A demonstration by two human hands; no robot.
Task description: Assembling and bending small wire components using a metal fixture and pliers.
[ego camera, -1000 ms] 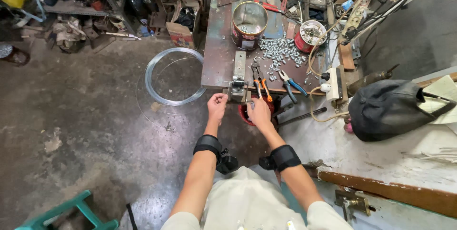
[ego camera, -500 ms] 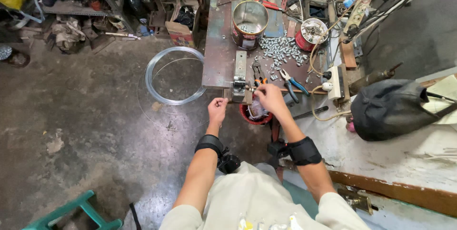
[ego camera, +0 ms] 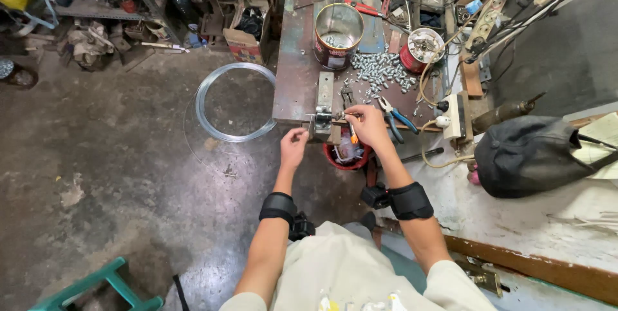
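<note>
L hand: pinched on thin wire, just left of jig at bench near edge.
R hand: has moved up fr. bucket; now pinching small piece at jig.
Pliers: just right.

Workbench stands far centre. On it: open tin can far, pile of small metal parts to its right, pliers near the edge. Wire coil lies on the floor to the left. Bucket sits below the near edge. Bag lies right.
</note>
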